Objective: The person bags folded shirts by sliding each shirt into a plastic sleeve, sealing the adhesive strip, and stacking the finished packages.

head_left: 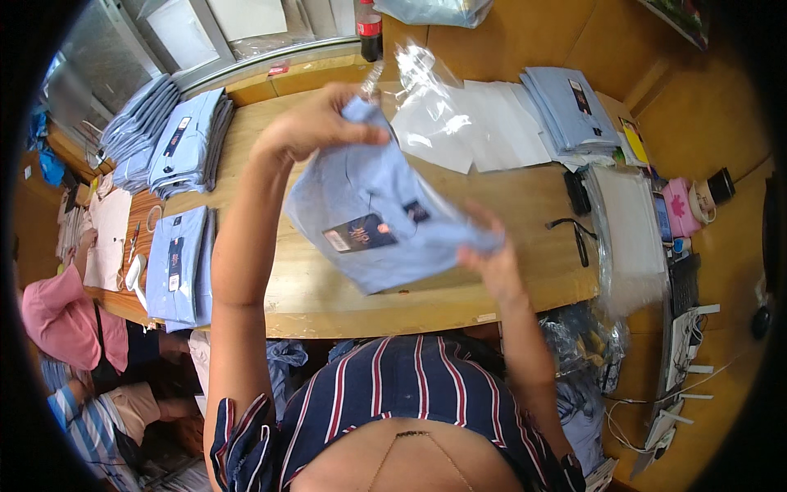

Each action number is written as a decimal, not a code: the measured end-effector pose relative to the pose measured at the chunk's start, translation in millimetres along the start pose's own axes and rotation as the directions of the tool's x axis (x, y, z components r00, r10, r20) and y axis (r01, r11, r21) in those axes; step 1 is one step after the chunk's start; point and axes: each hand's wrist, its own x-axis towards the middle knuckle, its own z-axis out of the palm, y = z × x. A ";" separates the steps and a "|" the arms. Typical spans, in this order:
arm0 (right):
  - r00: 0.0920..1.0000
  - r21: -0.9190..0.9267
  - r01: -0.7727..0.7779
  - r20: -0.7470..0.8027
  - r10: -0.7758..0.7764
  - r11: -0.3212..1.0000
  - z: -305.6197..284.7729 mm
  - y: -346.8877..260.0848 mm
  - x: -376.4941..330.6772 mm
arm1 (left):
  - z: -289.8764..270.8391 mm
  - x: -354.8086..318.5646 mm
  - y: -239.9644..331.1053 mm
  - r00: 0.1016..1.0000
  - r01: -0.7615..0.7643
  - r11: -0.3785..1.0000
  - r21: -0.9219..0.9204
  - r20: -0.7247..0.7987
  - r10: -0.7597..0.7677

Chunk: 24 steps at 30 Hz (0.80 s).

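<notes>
A folded light-blue shirt (361,197) with a dark tag on its front hangs tilted above the wooden table, apparently inside a clear plastic bag. My left hand (328,123) grips its upper corner, thumb over the front and fingers behind. At the lower right corner, my right hand (492,254) pinches the other end and is slightly blurred. Clear plastic sleeves (430,107) and white sheets (508,123) lie on the table just beyond the shirt.
Folded blue shirts are stacked at the far left (188,139), near left (176,262) and far right (570,107). A dark bottle (370,33) stands at the back. Plastic bags (627,230) lie at right, beside a black cord (582,238). People work at left.
</notes>
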 end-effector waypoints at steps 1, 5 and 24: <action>0.996 -0.072 0.081 -0.028 -0.083 0.994 2.7 -16.0 30.0 | -10.3 1.2 4.8 0.997 -0.019 1.000 -0.024 -0.079 0.017; 0.939 -0.293 0.332 0.011 -0.344 0.897 7.3 -62.7 106.0 | -39.4 -4.2 6.4 0.896 -0.178 0.975 0.135 -0.388 0.218; 0.914 -0.796 0.130 0.327 0.240 0.592 -40.3 77.9 33.7 | 97.0 -71.2 -150.6 0.977 -0.208 0.659 0.723 0.126 0.170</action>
